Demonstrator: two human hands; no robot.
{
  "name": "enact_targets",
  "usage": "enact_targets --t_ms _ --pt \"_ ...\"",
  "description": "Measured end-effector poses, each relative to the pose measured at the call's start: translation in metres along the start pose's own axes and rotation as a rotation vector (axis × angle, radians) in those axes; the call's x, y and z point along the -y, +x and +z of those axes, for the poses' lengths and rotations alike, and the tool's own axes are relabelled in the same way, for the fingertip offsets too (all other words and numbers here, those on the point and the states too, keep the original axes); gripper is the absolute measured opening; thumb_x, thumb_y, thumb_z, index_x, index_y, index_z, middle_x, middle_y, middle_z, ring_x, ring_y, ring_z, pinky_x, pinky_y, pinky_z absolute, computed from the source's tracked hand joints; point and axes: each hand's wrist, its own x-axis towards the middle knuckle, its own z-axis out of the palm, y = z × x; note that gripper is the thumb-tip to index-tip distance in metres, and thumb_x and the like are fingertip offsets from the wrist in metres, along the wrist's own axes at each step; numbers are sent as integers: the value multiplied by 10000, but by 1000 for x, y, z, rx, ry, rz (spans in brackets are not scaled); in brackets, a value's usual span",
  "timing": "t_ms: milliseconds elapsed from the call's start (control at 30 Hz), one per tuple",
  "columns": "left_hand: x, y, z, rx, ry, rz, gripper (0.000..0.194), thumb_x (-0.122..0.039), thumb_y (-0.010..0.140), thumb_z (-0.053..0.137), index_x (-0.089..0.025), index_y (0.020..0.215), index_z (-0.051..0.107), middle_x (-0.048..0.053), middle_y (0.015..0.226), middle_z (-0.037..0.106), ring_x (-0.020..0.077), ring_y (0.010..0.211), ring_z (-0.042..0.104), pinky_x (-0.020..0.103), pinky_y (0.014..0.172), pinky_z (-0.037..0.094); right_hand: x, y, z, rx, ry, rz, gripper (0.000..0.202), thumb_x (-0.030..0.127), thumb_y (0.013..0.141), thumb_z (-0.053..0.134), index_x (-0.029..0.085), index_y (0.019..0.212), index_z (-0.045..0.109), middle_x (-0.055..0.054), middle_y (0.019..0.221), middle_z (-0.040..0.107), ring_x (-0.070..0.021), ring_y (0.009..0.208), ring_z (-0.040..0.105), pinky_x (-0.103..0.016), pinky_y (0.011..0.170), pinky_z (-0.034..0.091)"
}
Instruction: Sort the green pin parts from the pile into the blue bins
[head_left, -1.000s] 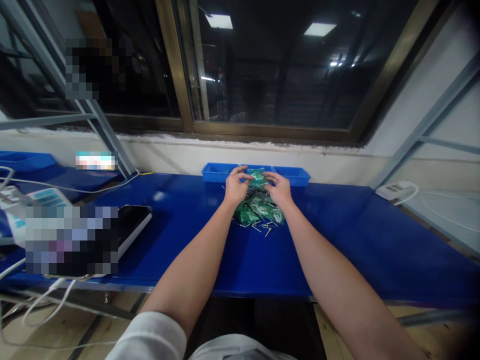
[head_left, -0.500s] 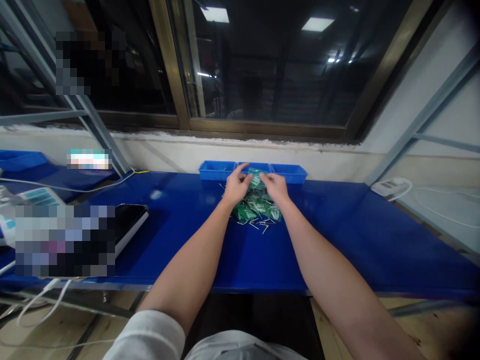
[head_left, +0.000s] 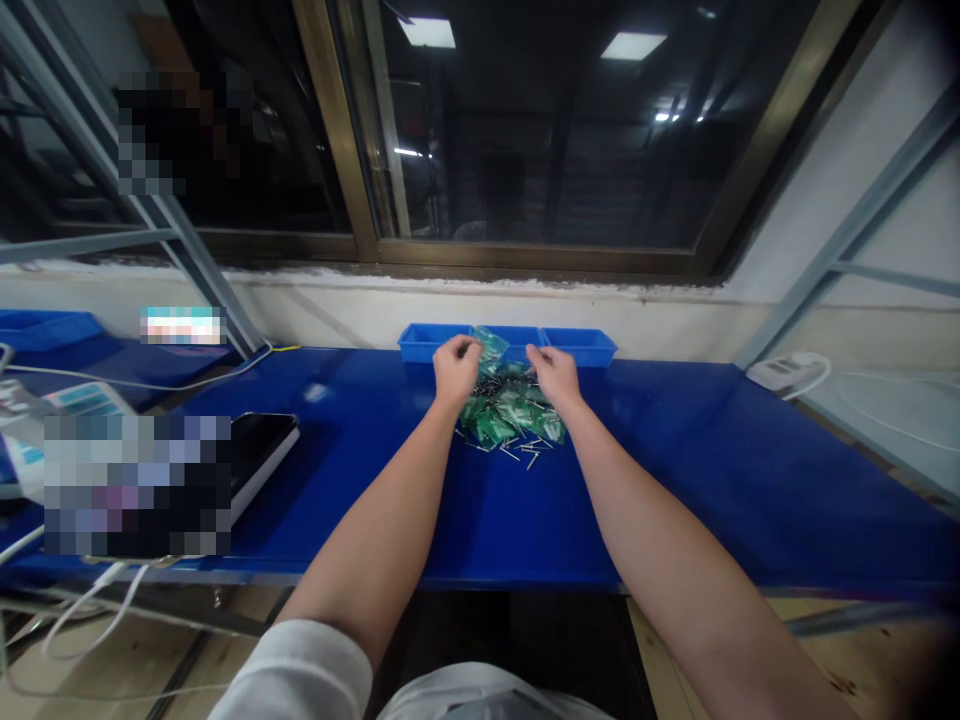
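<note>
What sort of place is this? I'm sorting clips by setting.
Probably a factory workbench: a blue bench under a window, small blue bins, and a pile of green packets with metal pins.

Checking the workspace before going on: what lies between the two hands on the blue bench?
In the head view, a pile of small green packets with loose metal pins lies between the left hand and right hand; the left hand lifts one packet.

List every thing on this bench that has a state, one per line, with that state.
left hand: closed on a green packet, raised over the pile
green packet: lifted off the pile, in front of the trays
right hand: resting on the pile
pile of green packets: heaped loosely, metal pins scattered at its near edge
blue trays: open-topped, in a row by the wall
window: shut, dark
</note>
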Motion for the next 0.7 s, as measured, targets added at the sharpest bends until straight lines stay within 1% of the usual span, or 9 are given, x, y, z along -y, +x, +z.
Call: enact_targets --t_ms 67,133,200,267,333,400,467,567,700 --pt "8 8 -5 -96 -1 -82 175 -272 707 515 -150 672 635 -8 635 603 133 654 551 235 634 444 -1 -2 0 9 -59 -19 421 544 748 492 157 655 626 -28 575 606 -166 588 546 -266 583 377" --pt "15 17 -9 -154 -29 -163 189 -283 708 520 -145 715 650 11 697 628 147 702 571 237 632 455 -2 -3 0 20 -106 -41 388 517 751 501 163 670 637 -38 627 639 -177 628 572 -272 609 386" --pt "21 25 -12 -172 -91 -223 241 -273 706 529 -139 850 669 44 832 656 160 771 592 237 633 467 -2 -5 2 38 -128 -55 361 500 751 507 172 688 645 -42 670 660 -183 660 589 -276 633 397" --pt "23 31 -12 -119 -150 -267 385 -249 686 558 -158 1053 634 70 989 648 174 844 605 228 609 474 -2 -6 3 55 -136 -65 350 494 755 506 179 696 647 -42 685 668 -184 673 597 -279 645 404" --pt "24 32 -12 -26 -195 -297 566 -216 658 584 -204 1222 536 80 1118 607 188 910 608 221 580 478 -2 -6 5 75 -145 -70 344 490 759 504 183 700 648 -38 676 666 -182 665 598 -280 644 406" --pt "25 30 -12 56 -200 -311 677 -191 647 582 -235 1308 445 78 1137 598 193 941 609 224 580 487 -2 -6 5 94 -154 -67 340 484 764 501 184 705 650 -37 671 665 -180 656 598 -281 638 407" --pt "28 25 -12 99 -164 -316 712 -180 651 567 -232 1341 399 76 1063 627 189 938 613 236 616 500 -2 -6 5 110 -162 -56 334 478 765 505 183 712 653 -39 681 669 -181 666 602 -281 640 411" --pt "31 19 -12 109 -83 -299 709 -177 654 562 -202 1342 395 83 1010 641 181 910 616 264 691 508 -3 -6 4 132 -170 -39 311 461 759 525 182 743 660 -47 723 678 -181 695 608 -281 656 422" --pt "27 14 -12 84 87 -218 580 -204 654 583 -156 1229 522 100 1058 624 192 874 616 314 793 492 -2 -7 3 234 -262 -101 338 466 727 576 183 884 672 -69 862 684 -199 817 598 -298 734 428"
